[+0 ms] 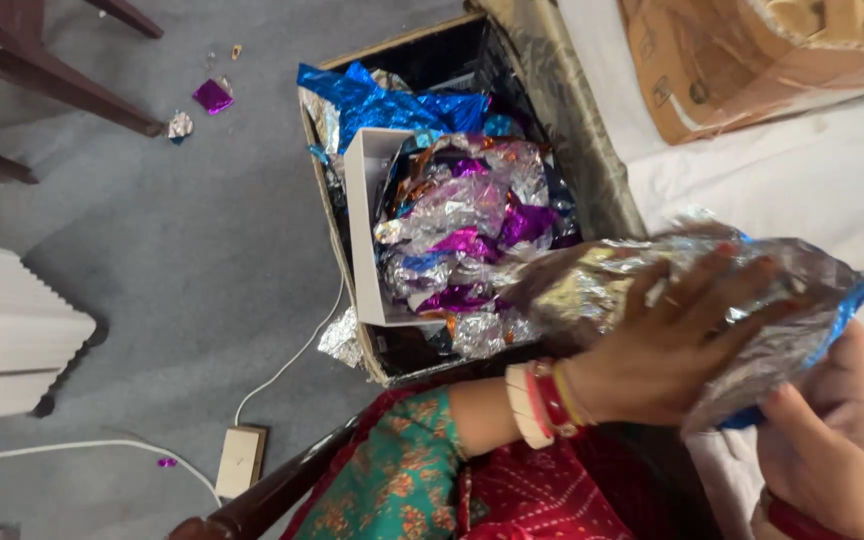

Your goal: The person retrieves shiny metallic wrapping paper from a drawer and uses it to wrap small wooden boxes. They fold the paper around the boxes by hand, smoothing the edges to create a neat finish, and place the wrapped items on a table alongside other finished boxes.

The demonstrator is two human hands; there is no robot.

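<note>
My left hand (677,340) lies on top of a crumpled silver and blue foil sheet (642,280), fingers spread over it, bangles on the wrist. My right hand (832,440) grips the same sheet from below at the lower right, thumb on its blue edge. The sheet hangs over a white cloth surface (812,190). Left of the hands a cardboard box (337,215) stands on the floor. It is filled with crumpled foil scraps (462,230) in silver, purple and blue, some lying in a white inner box (364,240).
A flattened brown carton (752,60) rests on the white cloth at the top right. Dark wooden chair legs (62,85) stand at the top left, with small foil bits (212,96) nearby. A white ribbed object (7,340) and a cable with a plug box (240,460) are on the grey floor.
</note>
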